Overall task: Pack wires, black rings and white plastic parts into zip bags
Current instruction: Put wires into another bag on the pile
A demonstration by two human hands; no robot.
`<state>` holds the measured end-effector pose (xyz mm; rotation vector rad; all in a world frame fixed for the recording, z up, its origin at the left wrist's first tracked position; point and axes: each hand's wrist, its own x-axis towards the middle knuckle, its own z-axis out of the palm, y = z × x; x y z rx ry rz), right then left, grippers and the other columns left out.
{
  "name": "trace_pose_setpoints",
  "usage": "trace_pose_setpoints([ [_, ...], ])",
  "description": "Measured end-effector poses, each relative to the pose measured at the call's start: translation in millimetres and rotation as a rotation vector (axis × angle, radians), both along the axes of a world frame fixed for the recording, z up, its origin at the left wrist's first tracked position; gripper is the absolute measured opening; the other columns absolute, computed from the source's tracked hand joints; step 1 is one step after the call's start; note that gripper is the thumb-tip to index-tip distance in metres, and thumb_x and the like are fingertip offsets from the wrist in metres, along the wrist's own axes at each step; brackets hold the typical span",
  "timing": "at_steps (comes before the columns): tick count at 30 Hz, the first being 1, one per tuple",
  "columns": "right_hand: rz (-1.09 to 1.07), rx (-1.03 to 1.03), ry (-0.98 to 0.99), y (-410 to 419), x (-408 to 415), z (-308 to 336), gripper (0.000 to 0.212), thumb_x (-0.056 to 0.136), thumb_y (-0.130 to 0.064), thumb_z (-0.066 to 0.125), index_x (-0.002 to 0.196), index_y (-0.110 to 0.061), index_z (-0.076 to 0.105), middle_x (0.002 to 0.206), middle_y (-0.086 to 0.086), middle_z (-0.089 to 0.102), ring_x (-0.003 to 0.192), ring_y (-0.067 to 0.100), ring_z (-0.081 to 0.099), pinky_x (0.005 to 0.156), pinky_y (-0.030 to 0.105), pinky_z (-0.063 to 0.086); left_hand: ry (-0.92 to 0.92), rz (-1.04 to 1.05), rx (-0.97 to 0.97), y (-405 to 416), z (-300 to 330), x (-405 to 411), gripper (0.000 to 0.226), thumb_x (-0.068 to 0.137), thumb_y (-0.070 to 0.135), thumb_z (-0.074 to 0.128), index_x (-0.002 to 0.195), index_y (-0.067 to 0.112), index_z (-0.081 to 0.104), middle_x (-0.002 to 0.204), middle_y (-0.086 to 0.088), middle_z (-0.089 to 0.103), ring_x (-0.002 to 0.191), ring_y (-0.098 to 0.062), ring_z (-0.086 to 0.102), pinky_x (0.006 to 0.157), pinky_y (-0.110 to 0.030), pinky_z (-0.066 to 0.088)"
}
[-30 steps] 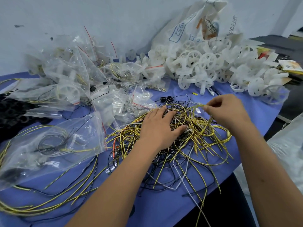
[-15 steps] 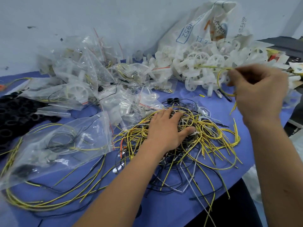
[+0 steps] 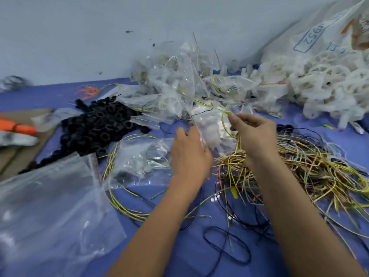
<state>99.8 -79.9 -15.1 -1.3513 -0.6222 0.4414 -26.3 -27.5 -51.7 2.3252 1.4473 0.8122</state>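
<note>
My right hand (image 3: 253, 132) pinches a yellow wire (image 3: 224, 121) that loops up from the tangled wire pile (image 3: 311, 166) on the blue table. Just left of it, my left hand (image 3: 189, 154) grips the edge of a zip bag (image 3: 209, 126) with white plastic inside. A heap of black rings (image 3: 99, 126) lies to the left. White plastic wheel parts (image 3: 323, 86) are piled at the back right. Filled zip bags (image 3: 175, 86) are stacked behind my hands.
A large clear bag (image 3: 50, 206) lies at the front left, and another bag with parts (image 3: 139, 158) is beside my left hand. A big white sack (image 3: 319, 37) leans on the wall. Cardboard (image 3: 22, 154) and an orange tool (image 3: 16, 125) sit at far left. Loose black wire (image 3: 225, 248) lies near the front edge.
My view swung left. My left hand lifted off the wire pile and took hold of a zip bag. My right hand carried the yellow wire leftward to that bag.
</note>
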Motion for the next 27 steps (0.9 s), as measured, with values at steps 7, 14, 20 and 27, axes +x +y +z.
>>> trace_pose_setpoints([
  [7, 0.044, -0.138, 0.129, 17.6, -15.2, -20.0, 0.01, 0.096, -0.01, 0.067, 0.101, -0.004, 0.073, 0.069, 0.004, 0.064, 0.042, 0.01, 0.042, 0.037, 0.016, 0.031, -0.356, 0.018, -0.249, 3.0, -9.2, -8.1, 0.01, 0.081, 0.011, 0.065, 0.09, 0.012, 0.062, 0.083, -0.004, 0.066, 0.08, -0.025, 0.061, 0.072, -0.036, 0.048],
  [14, -0.038, -0.049, 0.16, 14.3, -11.1, -28.1, 0.014, 0.095, -0.01, 0.067, 0.085, -0.018, 0.074, 0.068, 0.002, 0.064, 0.059, 0.011, 0.056, 0.051, 0.026, 0.041, -0.579, -0.147, -0.171, -10.5, -11.1, 0.4, 0.015, 0.085, 0.019, 0.069, 0.073, 0.02, 0.06, 0.06, 0.009, 0.059, 0.058, -0.006, 0.056, 0.057, -0.018, 0.043],
  [20, 0.041, 0.011, 0.165, 10.0, 3.3, -28.1, 0.014, 0.096, -0.012, 0.066, 0.088, -0.013, 0.077, 0.068, 0.003, 0.058, 0.059, 0.012, 0.051, 0.049, 0.024, 0.037, -1.006, 0.146, -0.544, 12.0, -13.6, -10.9, 0.022, 0.087, 0.009, 0.072, 0.067, 0.016, 0.065, 0.054, 0.009, 0.062, 0.051, -0.005, 0.053, 0.059, -0.025, 0.044],
  [27, 0.016, -0.242, -0.732, -0.8, 12.8, -28.7, 0.008, 0.088, -0.013, 0.074, 0.089, -0.016, 0.081, 0.072, -0.01, 0.072, 0.069, 0.008, 0.066, 0.068, 0.025, 0.053, -0.982, 0.308, -0.244, 24.4, -16.9, -23.0, 0.017, 0.085, 0.014, 0.072, 0.071, 0.017, 0.063, 0.065, 0.006, 0.065, 0.06, -0.007, 0.057, 0.065, -0.023, 0.046],
])
